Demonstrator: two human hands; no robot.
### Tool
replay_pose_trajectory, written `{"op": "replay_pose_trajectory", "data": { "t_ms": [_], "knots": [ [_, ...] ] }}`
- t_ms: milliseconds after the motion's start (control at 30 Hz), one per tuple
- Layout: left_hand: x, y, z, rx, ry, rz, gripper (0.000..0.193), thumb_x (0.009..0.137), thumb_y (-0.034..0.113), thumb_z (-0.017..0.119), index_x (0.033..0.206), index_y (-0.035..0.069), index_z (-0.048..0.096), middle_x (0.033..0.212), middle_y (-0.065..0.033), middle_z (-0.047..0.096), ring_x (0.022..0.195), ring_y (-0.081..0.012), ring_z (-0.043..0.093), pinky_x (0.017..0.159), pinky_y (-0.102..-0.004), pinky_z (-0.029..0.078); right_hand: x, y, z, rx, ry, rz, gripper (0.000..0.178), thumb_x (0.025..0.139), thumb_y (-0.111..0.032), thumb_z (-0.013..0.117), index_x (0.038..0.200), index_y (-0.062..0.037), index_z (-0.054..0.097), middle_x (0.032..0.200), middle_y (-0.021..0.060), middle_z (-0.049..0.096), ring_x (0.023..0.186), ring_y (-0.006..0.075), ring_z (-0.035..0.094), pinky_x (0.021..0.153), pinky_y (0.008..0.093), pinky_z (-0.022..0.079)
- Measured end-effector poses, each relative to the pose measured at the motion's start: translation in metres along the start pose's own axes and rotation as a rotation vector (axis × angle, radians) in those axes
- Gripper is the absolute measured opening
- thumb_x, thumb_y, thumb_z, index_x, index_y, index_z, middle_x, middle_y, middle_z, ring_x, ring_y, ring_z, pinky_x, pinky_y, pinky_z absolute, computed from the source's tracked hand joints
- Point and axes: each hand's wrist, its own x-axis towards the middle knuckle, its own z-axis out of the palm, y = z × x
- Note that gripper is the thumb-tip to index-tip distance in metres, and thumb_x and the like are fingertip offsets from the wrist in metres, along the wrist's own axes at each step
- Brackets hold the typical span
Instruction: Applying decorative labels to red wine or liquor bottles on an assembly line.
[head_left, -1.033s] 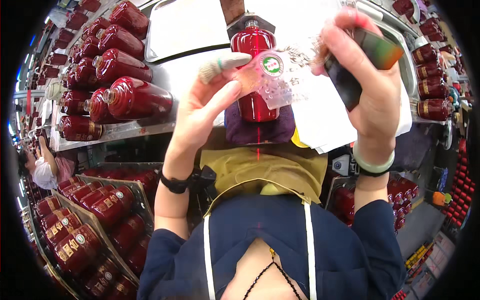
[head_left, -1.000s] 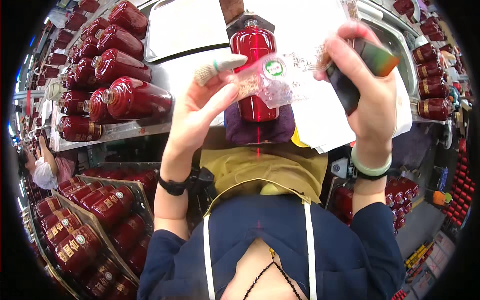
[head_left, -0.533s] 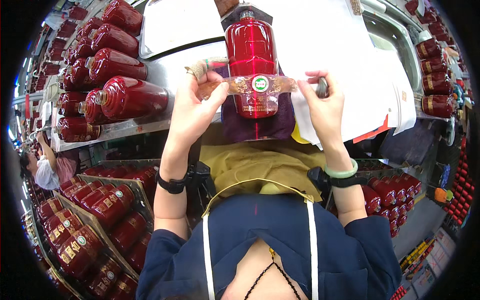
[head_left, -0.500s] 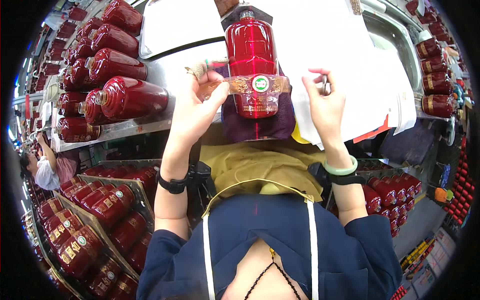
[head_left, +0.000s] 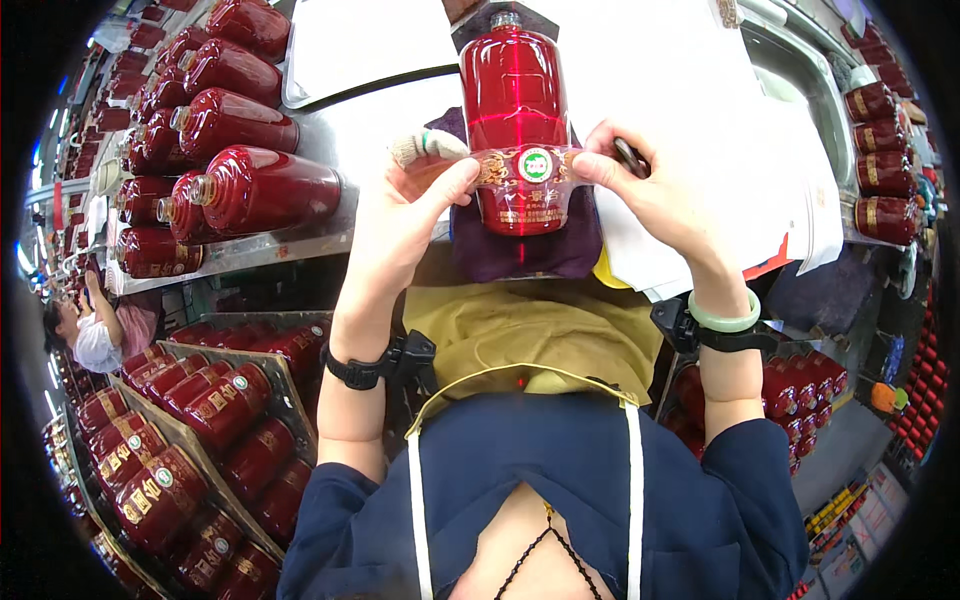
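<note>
A red glass bottle (head_left: 514,85) lies on a dark purple cloth (head_left: 535,258), its neck pointing away from me, with a thin red laser cross on it. Across its lower part stretches a clear label (head_left: 505,172) with gold ornament and a green-and-white round emblem. My left hand (head_left: 405,215), with a pale cover on a finger, pinches the label's left end. At the opposite end, the thumb and fingers of my right hand (head_left: 665,195) are closed on the label. A small dark tool (head_left: 630,157) is tucked in that same hand.
Several red bottles (head_left: 270,190) lie on the metal table to the left. Crates of labelled bottles (head_left: 235,400) flank me below. White sheets (head_left: 680,80) cover the tabletop, and a metal tray (head_left: 800,80) sits at far right. Another person (head_left: 95,335) is at the far left.
My right hand has moved left to the bottle and taken the label's right end. The label now lies closer against the bottle. My left hand keeps its pinch.
</note>
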Motion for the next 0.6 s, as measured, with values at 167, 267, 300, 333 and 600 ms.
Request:
{"op": "replay_pose_trajectory", "data": {
  "t_ms": [167,267,300,333,600],
  "knots": [
    [0.002,-0.007,-0.007,-0.018,-0.023,0.013,0.017,0.096,0.008,0.073,0.111,0.006,0.066,0.105,-0.0031,0.069,0.094,-0.0113,0.066,0.079,-0.0269,0.053,0.003,-0.001,0.003,0.037,-0.006,-0.037,0.019,0.102,-0.022,0.068,0.099,-0.0031,0.063,0.09,-0.0011,0.062,0.088,0.0076,0.058,0.084,0.0262,0.048],
    [0.002,-0.008,-0.006,-0.057,-0.02,0.009,0.019,0.095,0.007,0.073,0.113,0.005,0.065,0.107,-0.0041,0.069,0.097,-0.0117,0.066,0.08,-0.0269,0.053,0.004,0.002,0.005,0.049,-0.015,-0.061,0.018,0.104,-0.021,0.065,0.099,-0.0029,0.062,0.091,-0.0001,0.063,0.093,0.0089,0.061,0.088,0.0273,0.049],
    [0.002,-0.007,-0.005,-0.056,-0.012,-0.007,0.021,0.095,0.007,0.074,0.114,0.005,0.065,0.108,-0.0047,0.069,0.097,-0.012,0.066,0.08,-0.0269,0.053,0.004,0.002,0.006,0.082,-0.016,-0.061,0.019,0.104,-0.021,0.065,0.1,-0.0029,0.062,0.091,0.0,0.063,0.093,0.009,0.061,0.088,0.0274,0.049],
    [0.002,-0.006,-0.004,-0.054,-0.003,-0.024,0.023,0.095,0.006,0.074,0.115,0.005,0.065,0.108,-0.0052,0.07,0.097,-0.0122,0.066,0.08,-0.0269,0.053,0.005,0.003,0.006,0.115,-0.018,-0.062,0.019,0.104,-0.021,0.064,0.1,-0.0029,0.062,0.091,0.0002,0.063,0.093,0.0092,0.061,0.088,0.0274,0.048],
    [0.003,-0.004,-0.005,-0.039,-0.002,-0.066,0.027,0.093,0.008,0.076,0.118,0.004,0.064,0.11,-0.0068,0.069,0.097,-0.0128,0.065,0.08,-0.0267,0.053,0.005,0.006,0.01,0.092,0.043,-0.118,0.022,0.101,-0.026,0.068,0.097,-0.0049,0.065,0.083,0.0001,0.065,0.082,0.0093,0.058,0.077,0.0275,0.047]
  ]
}}
